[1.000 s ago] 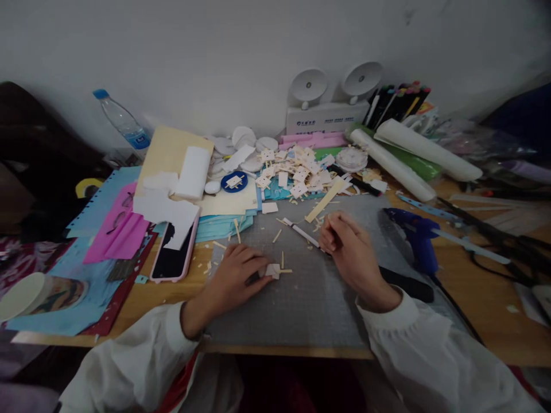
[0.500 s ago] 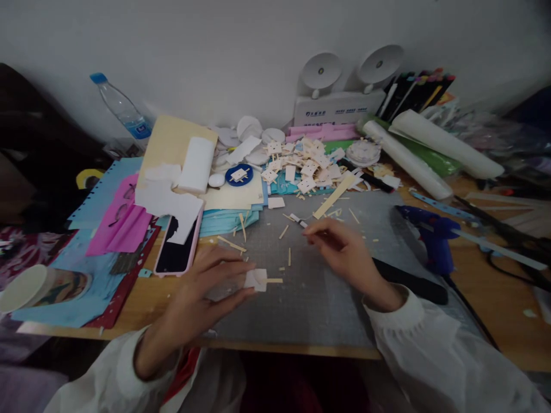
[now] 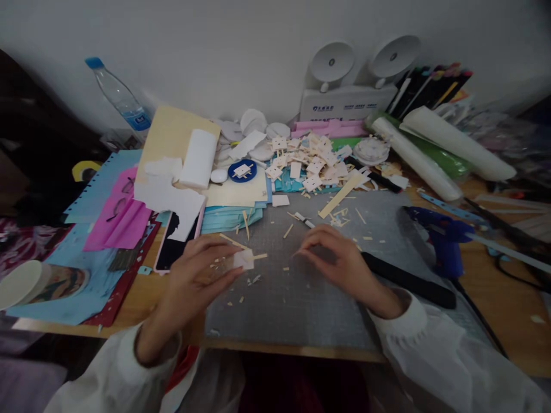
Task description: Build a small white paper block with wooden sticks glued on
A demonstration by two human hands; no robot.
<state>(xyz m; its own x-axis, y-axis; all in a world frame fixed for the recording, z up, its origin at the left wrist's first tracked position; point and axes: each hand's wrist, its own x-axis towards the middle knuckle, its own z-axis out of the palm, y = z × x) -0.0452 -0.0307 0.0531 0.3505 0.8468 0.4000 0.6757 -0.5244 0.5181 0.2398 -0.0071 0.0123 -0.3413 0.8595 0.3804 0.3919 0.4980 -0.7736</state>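
My left hand [image 3: 196, 275] pinches a small pale card square with a thin stick glued to it [image 3: 246, 258], holding it just above the grey cutting mat [image 3: 301, 298]. My right hand [image 3: 340, 258] hovers to its right with fingertips drawn together near the stick's end; I cannot make out anything in them. Loose stick bits lie scattered on the mat. A small craft knife [image 3: 305, 219] lies just beyond my right hand.
A heap of finished card squares [image 3: 312, 163] sits at the mat's far edge. A phone [image 3: 176, 241] and coloured paper [image 3: 120, 212] lie left. A blue glue gun [image 3: 443, 238], white rolls [image 3: 430, 155], a water bottle [image 3: 118, 97] and a paper cup [image 3: 26, 284] stand around.
My left hand lifted the card piece off the mat and drew it left. My right hand let go of the knife and came toward the piece.
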